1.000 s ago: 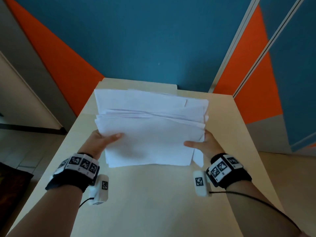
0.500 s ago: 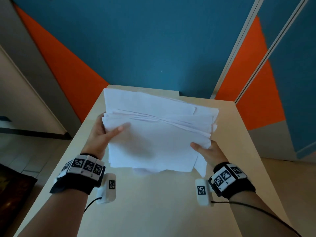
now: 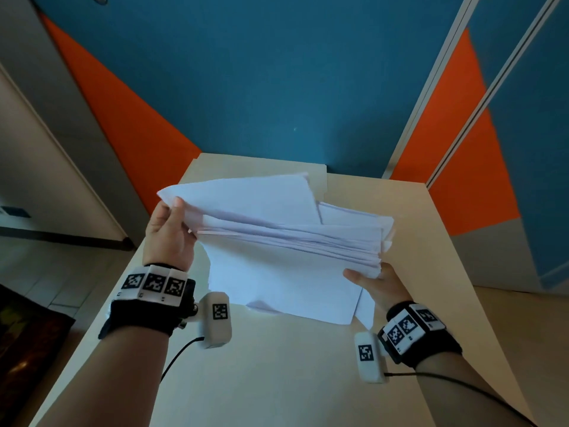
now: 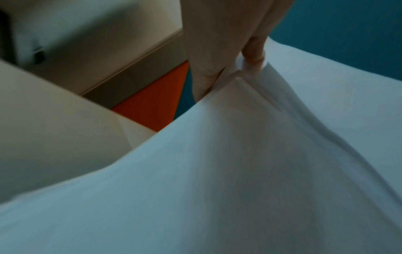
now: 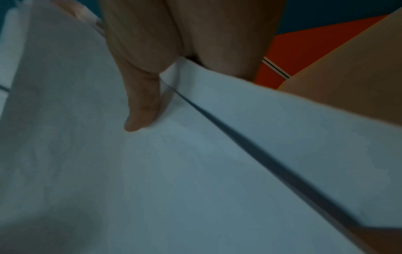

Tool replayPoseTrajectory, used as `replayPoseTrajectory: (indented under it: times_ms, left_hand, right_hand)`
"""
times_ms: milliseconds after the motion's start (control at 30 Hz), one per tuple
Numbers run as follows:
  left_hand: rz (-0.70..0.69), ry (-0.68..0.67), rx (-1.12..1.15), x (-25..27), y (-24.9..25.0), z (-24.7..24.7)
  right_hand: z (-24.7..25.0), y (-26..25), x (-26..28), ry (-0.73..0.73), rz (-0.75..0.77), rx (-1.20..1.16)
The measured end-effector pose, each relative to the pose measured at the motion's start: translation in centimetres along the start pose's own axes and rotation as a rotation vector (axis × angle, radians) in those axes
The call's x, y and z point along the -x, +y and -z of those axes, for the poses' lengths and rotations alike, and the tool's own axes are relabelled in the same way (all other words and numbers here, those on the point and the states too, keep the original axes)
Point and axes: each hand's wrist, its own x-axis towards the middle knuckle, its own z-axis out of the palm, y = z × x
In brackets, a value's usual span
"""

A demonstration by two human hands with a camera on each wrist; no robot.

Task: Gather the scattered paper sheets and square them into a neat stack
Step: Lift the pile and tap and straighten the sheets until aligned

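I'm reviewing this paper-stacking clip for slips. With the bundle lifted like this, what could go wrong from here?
The paper sheets are fanned and uneven, so loose lower ones hanging near the table might slide out. The left hand grips only a far corner, where the sheets bend and could crease. The right hand holds just the near right edge, so tilting the bundle further may spill it.

Head view looks down over table (image 3: 277,380); wrist views close along thumbs; all share paper sheets (image 3: 286,260).

a pale wooden table (image 3: 277,380) stands against a teal wall (image 3: 277,72) with orange panels (image 3: 129,118).
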Motion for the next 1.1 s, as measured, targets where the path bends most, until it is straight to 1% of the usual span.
replayPoseTrajectory:
  times_ms: [67, 167, 300, 367, 467, 533, 600, 633, 667, 700, 767, 800, 833, 867, 900, 933, 1033, 1100]
  left_hand:
    - [0.071, 0.063, 0.062, 0.0, -0.6, 0.8]
    - [0.198, 0.181, 0.112, -0.1, -2.0, 2.3]
    - [0.373, 0.275, 0.191, 0.0, -5.0, 4.4]
    - [0.439, 0.256, 0.150, 0.6, -6.6, 4.8]
    - [0.563, 0.197, 0.025, 1.9, -8.7, 5.3]
    - [0.635, 0.149, -0.112, 2.8, -9.6, 6.0]
    - [0.671, 0.110, -0.296, 3.3, -9.6, 6.4]
    - [0.675, 0.090, -0.397, 3.3, -9.4, 6.6]
    - [0.642, 0.070, -0.493, 3.2, -8.9, 6.5]
    - [0.575, 0.060, -0.583, 2.8, -8.1, 6.5]
    - [0.394, 0.022, -0.656, 1.6, -6.3, 6.1]
    - [0.306, -0.046, -0.660, 0.9, -5.2, 5.6]
    - [0.276, -0.150, -0.661, 0.2, -4.1, 4.9]
    - [0.285, -0.259, -0.656, -0.5, -3.4, 4.2]
    - [0.322, -0.336, -0.655, -1.1, -2.9, 3.6]
    - [0.350, -0.381, -0.672, -1.5, -2.5, 3.2]
    - [0.369, -0.474, -0.860, -1.9, -2.5, 2.8]
    - [0.360, -0.497, -0.901, -1.4, -2.7, 2.7]
  right_hand:
    - [-0.1, -0.1, 0.1, -0.011, 0.004, -0.004]
    - [-0.3, -0.6, 0.5, 0.013, 0.014, -0.030]
    - [-0.2, -0.3, 0.5, 0.009, -0.028, 0.014]
    - [-0.3, -0.3, 0.6, 0.016, -0.042, 0.002]
    - [-0.5, -0.7, 0.7, 0.043, -0.014, -0.017]
    - [-0.3, -0.6, 0.7, 0.096, -0.002, -0.020]
    - [0.0, -0.8, 0.9, 0.133, 0.001, -0.029]
    - [0.0, -0.9, 1.0, 0.147, 0.000, -0.036]
    - [0.1, -0.9, 1.0, 0.165, -0.012, -0.046]
    - [0.2, -1.0, 0.9, 0.174, -0.011, -0.053]
    - [0.1, -1.2, 1.0, 0.168, 0.009, -0.058]
    - [0.0, -1.3, 0.9, 0.160, 0.014, -0.058]
    - [-0.1, -1.4, 1.0, 0.150, 0.018, -0.064]
    - [-0.3, -1.6, 1.1, 0.145, 0.016, -0.077]
    - [-0.4, -1.9, 1.2, 0.145, 0.020, -0.096]
    - [-0.4, -2.0, 1.2, 0.149, 0.023, -0.110]
    - [-0.3, -2.7, 1.4, 0.159, 0.022, -0.092]
    - [0.0, -3.0, 1.4, 0.212, -0.004, -0.112]
